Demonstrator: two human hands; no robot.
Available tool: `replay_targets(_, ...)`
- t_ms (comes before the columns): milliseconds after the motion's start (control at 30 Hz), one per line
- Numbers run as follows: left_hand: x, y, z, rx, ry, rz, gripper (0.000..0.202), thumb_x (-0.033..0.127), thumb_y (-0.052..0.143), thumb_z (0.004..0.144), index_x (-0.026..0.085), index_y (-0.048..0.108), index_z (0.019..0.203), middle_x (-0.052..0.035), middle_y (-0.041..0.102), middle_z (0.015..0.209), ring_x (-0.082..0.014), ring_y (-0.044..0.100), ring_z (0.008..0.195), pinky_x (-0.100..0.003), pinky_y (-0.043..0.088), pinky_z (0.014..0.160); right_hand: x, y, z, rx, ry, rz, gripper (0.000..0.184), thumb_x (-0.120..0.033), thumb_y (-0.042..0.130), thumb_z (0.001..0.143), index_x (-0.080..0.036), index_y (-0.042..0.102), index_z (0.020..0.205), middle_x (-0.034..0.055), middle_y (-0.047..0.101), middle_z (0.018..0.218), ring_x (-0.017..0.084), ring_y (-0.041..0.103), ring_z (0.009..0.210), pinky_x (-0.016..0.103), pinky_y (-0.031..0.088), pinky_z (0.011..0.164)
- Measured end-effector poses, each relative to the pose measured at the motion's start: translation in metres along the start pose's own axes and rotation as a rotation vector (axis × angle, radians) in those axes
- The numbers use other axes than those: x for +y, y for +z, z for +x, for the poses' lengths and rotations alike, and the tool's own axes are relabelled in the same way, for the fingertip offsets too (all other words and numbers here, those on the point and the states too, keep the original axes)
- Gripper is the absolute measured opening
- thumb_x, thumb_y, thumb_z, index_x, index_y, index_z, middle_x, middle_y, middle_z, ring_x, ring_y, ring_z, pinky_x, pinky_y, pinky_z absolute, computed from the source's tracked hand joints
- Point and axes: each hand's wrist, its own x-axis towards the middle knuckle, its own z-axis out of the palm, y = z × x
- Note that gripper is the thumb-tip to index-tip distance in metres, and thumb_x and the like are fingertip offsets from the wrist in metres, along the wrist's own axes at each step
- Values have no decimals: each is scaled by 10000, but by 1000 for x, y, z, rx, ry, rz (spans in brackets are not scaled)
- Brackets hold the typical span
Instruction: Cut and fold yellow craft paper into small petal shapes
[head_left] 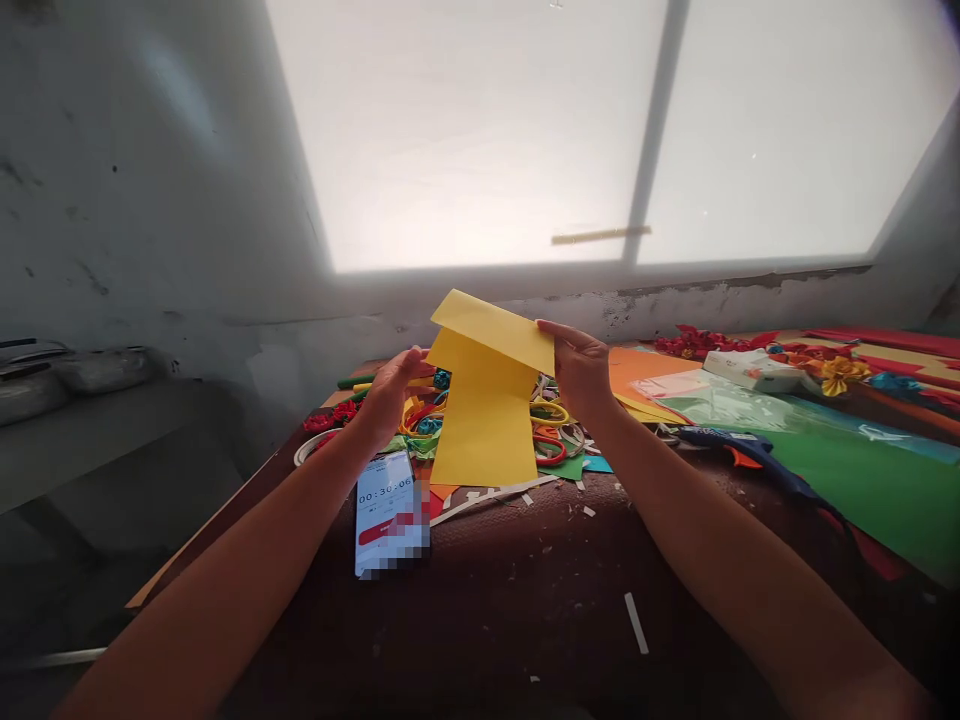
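Yellow paper (484,420) is up in my hands above the table (525,620), toward the far edge, with its top bent over toward me as a slanting flap; my right hand (581,370) pinches the flap's right end between thumb and fingers, while my left hand (394,395) has its fingertips at the sheet's left edge, how firmly I cannot tell; to handle the bend well, I'd judge it best to line up the side edges before pressing any crease, since the flap looks skewed against the lower part, and to work from the middle outward with a light touch, because the sheet could take a crooked line; as for containers, a white packet (757,370) lies toward the table's far right corner, its contents hidden from me; two metal pots (105,370) stand beyond the table's left edge on a grey counter (150,430), and I cannot see into them; coloured loops (551,412) lie loose behind the paper, and a phone (384,515) lies nearer the left edge
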Motion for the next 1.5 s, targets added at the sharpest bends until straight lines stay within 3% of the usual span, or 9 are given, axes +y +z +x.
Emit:
replay_targets(133, 9, 0, -8, -267, -116, -326, 801, 810, 690, 705, 161, 670, 1174, -151, 777, 1073, -325, 730, 1048, -418, 590, 856, -4, 5, -15, -36, -128, -107, 203, -303, 669, 770, -238, 823, 886, 5, 744, 799, 167, 676, 693, 308, 582, 621)
replay_targets(233, 11, 5, -13, -321, -95, -362, 737, 686, 801, 702, 156, 673, 1197, -167, 767, 1152, -333, 727, 1093, -413, 597, 876, -4, 6, -23, -162, -242, -225, 249, -254, 604, 826, -256, 834, 922, 16, 748, 895, 167, 684, 756, 309, 600, 668)
replay_targets(400, 11, 16, -13, -121, -55, -333, 572, 379, 912, 693, 122, 674, 1146, -159, 744, 1208, -313, 696, 1158, -422, 586, 963, 4, 6, -26, -347, -285, -357, 232, -236, 601, 835, -244, 824, 900, 38, 741, 931, 155, 679, 716, 304, 574, 671)
replay_targets(500, 9, 12, -8, 73, 6, -292, 537, 355, 920, 663, 133, 684, 1091, -125, 759, 1147, -294, 686, 1148, -409, 601, 937, 1, 7, -29, -474, -226, -357, 160, -265, 631, 843, -218, 776, 893, 43, 743, 912, 179, 722, 774, 323, 580, 750)
replay_targets(567, 9, 8, -7, 121, 47, -221, 517, 362, 936, 623, 132, 704, 1022, -107, 774, 1071, -293, 702, 1089, -394, 614, 887, -6, 10, -32, -420, -186, -283, 146, -344, 660, 871, -228, 697, 952, 33, 750, 891, 194, 737, 834, 346, 581, 832)
replay_targets(633, 14, 9, -11, 82, 72, -116, 479, 370, 944, 600, 128, 731, 954, -93, 784, 997, -287, 726, 988, -371, 620, 819, -13, 15, -36, -365, -116, -163, 288, -447, 717, 856, -252, 606, 1037, 25, 763, 908, 196, 737, 863, 349, 579, 855)
replay_targets(767, 33, 25, -24, -136, 70, 98, 388, 415, 914, 646, 140, 779, 885, -75, 789, 860, -262, 740, 790, -344, 611, 704, -20, 25, -41, -492, 177, 13, 597, -526, 879, 674, -253, 602, 1127, 35, 783, 925, 221, 746, 803, 332, 596, 733)
replay_targets(1200, 42, 38, -33, -221, 4, -20, 407, 452, 910, 664, 151, 806, 916, -96, 804, 941, -273, 757, 819, -385, 619, 759, -19, 25, -40, -434, 220, 81, 442, -488, 932, 598, -199, 765, 888, 59, 795, 905, 229, 725, 770, 365, 604, 722)
replay_targets(1500, 25, 43, -38, -82, 28, -127, 377, 481, 893, 682, 153, 764, 817, -76, 797, 829, -220, 741, 734, -302, 586, 668, -22, 23, -39, -400, 220, 107, 355, -394, 936, 630, -197, 768, 873, 35, 780, 849, 202, 708, 720, 350, 606, 709)
